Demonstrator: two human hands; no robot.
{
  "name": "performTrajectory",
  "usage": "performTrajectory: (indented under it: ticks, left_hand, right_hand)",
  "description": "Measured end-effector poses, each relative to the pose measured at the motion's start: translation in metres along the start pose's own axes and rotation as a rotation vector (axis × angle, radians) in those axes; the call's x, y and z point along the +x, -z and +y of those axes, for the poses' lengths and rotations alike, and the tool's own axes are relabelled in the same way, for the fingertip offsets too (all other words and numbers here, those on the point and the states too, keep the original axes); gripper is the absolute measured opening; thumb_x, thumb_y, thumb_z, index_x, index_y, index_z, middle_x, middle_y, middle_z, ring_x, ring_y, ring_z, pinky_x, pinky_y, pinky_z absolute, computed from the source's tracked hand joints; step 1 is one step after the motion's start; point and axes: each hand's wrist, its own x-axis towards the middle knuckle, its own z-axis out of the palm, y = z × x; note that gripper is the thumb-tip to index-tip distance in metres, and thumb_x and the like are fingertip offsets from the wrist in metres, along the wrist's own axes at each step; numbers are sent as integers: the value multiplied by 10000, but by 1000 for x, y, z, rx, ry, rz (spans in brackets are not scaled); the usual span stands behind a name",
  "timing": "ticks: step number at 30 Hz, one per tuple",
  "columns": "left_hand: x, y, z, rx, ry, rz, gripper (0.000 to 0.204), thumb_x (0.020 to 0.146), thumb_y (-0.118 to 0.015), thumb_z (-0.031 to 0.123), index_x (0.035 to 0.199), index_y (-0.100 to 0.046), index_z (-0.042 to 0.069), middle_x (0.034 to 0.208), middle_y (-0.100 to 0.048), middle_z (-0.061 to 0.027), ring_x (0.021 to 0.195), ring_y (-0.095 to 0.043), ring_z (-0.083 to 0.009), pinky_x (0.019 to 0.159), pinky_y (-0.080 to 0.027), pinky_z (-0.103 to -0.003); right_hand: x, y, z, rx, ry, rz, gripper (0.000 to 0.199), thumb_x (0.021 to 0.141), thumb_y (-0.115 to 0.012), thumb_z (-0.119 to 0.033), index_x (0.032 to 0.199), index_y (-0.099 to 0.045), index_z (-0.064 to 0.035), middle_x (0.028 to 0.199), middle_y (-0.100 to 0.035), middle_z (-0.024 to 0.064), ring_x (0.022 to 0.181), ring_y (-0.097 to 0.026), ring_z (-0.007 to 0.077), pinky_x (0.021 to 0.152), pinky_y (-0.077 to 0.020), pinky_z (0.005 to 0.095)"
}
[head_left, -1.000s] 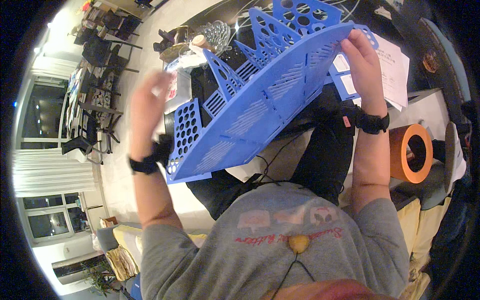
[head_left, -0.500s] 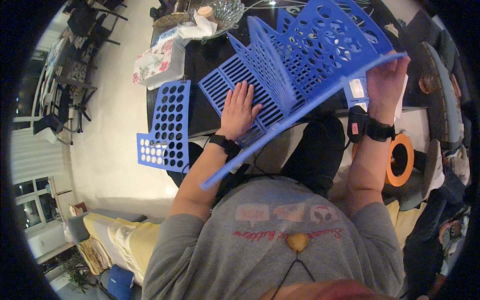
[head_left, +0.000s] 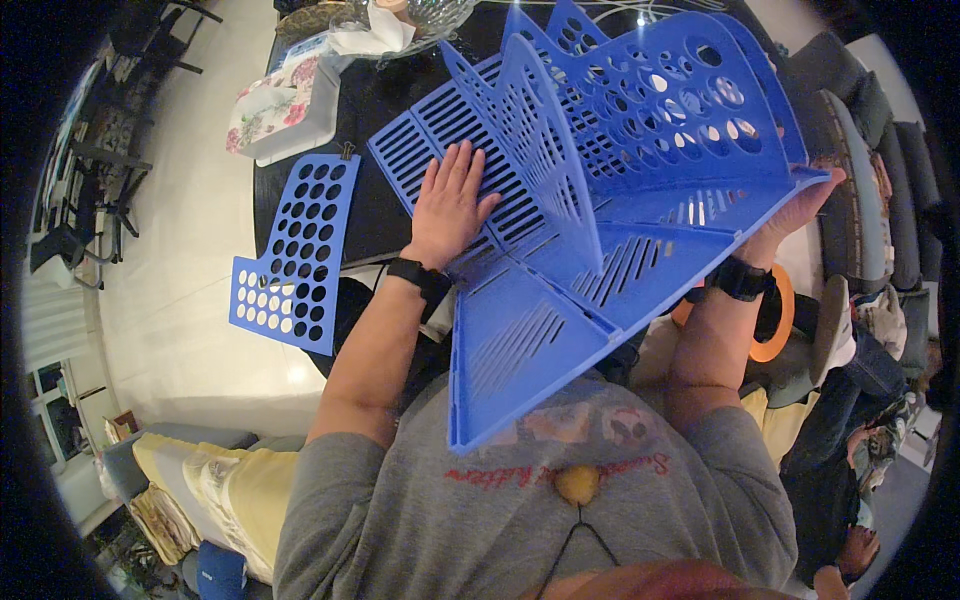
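A blue plastic file rack (head_left: 630,310) with slotted and round-holed panels is partly unfolded across the table's edge and over my lap. My left hand (head_left: 448,208) lies flat, fingers stretched, on its slotted panel (head_left: 405,165). Upright dividers (head_left: 570,190) stand just right of that hand. At the far right corner, my right hand (head_left: 800,208) grips the rim of the wide panel facing me; most of its fingers are hidden behind the plastic. To the left, a separate blue panel (head_left: 310,235) with rows of round holes juts over the table's edge, a black clip at its top.
A floral tissue box (head_left: 285,110) and a glass bowl (head_left: 430,25) stand on the black table (head_left: 375,225) at the far left. An orange ring-shaped object (head_left: 785,320) is beside my right forearm. Sofas line the right side; a person's hand (head_left: 857,552) shows at lower right.
The wide panel in my right hand has swung down toward me, so its inner face now shows. My left hand stays flat on the slotted panel. The whole view has shifted slightly.
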Motion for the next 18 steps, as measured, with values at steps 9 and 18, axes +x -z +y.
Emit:
performTrajectory:
  ticks: [9, 18]
  left_hand:
    - [-10, 23, -30, -129, 392, 394, 919, 716, -765, 293, 1415, -238, 16, 1428, -243, -283, 1332, -236, -421, 1090, -202, -486]
    - [48, 90, -63, -1401, 413, 635, 594, 894, -481, -22, 1415, -200, 26, 1210, -526, -186, 886, -636, -261, 763, -543, -336]
  right_hand:
    - [-26, -17, -5, -47, -176, 183, 541, 928, -392, -522, 918, -603, -24, 773, -611, 57, 672, -548, 171, 652, -484, 299]
    - [-38, 15, 23, -45, -40, -112, 461, 936, -420, -434, 1007, -598, -15, 819, -605, 36, 688, -527, 141, 656, -458, 264]
